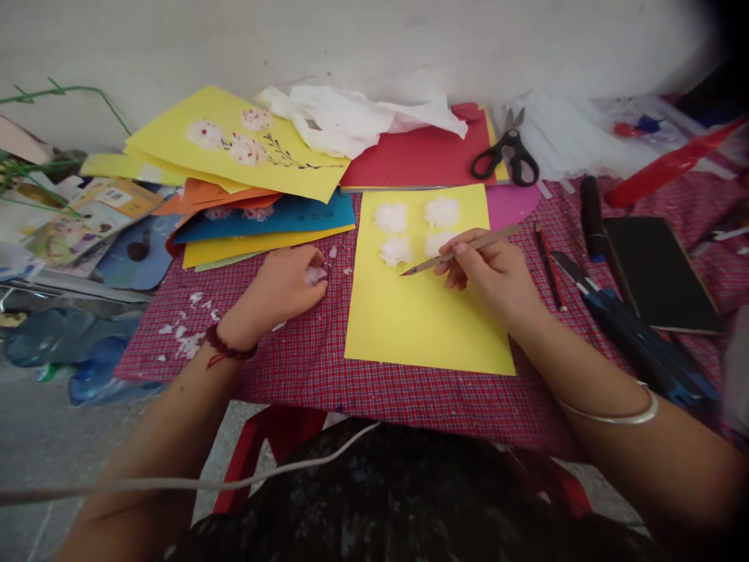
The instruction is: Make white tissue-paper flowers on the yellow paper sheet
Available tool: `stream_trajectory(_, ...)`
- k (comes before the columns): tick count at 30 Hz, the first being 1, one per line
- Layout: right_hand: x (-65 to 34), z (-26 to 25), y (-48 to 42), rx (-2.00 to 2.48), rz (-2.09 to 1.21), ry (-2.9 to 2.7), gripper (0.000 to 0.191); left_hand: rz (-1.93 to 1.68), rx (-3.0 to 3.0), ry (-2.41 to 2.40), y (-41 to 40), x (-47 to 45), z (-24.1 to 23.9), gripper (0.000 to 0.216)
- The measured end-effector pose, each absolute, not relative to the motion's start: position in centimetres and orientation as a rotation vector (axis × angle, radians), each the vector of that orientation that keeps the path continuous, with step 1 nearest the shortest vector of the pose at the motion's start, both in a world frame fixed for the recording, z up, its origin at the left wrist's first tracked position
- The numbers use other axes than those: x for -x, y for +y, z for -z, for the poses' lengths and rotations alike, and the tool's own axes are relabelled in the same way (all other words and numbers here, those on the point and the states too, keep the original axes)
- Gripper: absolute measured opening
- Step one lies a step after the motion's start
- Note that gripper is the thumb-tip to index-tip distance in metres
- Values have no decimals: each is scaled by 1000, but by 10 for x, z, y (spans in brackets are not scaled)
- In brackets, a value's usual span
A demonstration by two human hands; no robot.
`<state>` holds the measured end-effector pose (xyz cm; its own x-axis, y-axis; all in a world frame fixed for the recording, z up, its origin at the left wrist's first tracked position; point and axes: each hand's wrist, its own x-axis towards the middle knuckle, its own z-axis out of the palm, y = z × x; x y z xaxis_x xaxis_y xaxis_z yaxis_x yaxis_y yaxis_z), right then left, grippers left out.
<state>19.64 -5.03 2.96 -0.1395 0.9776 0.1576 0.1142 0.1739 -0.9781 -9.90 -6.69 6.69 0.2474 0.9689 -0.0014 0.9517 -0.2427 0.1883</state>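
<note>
My right hand [485, 269] pinches a slim paintbrush [430, 265], its tip pointing left and down over a yellow sheet [430, 328]. On that sheet sit several fluffy white tufts [391, 218] in two columns; the fingers partly cover the lower right one. Left of the sheet, my left hand [284, 285] is curled near the tablecloth, fingers closed around a small pale pinkish-white thing [314, 275] mostly hidden by them. Small white scraps [190, 342] lie on the checked cloth [310, 375] beside my left wrist.
Coloured papers, topped by a decorated yellow sheet [234, 144], lie at the back left. White tissue [351, 117] rests on red paper [403, 160]. Black scissors [509, 152], a pencil [548, 265], a box cutter [632, 328], a marker [593, 218] and a black notebook [661, 269] are on the right.
</note>
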Motion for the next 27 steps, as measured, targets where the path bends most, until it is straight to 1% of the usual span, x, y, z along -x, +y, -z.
stream_trajectory(3,-196,-30,-50,1105,-1113,-1466,29,-209,-2323,1902,-64,98,-64,16)
stream_trajectory(7,-196,-32,-50,1101,-1109,-1463,30,-135,-2397,1882,-57,99,-61,8)
stream_trajectory(10,-196,-33,-49,1101,-1114,-1453,30,-118,-2354,1870,-54,99,-67,10)
stream_trajectory(14,-195,-34,-49,1109,-1108,-1435,30,-343,-2099,1911,-57,92,-94,12)
stream_trajectory(16,-196,-35,-49,1105,-1096,-1407,30,-470,-1914,1829,-58,86,-107,15)
stream_trajectory(18,-196,-35,-48,1107,-1089,-1382,30,-553,-1800,1684,-56,76,-114,14)
stream_trajectory(22,-193,-33,-49,1117,-1106,-1391,29,-549,-1771,1475,-38,52,-102,12)
stream_trajectory(27,-186,-26,-47,1109,-1137,-1441,23,-510,-1631,1391,-18,35,-74,15)
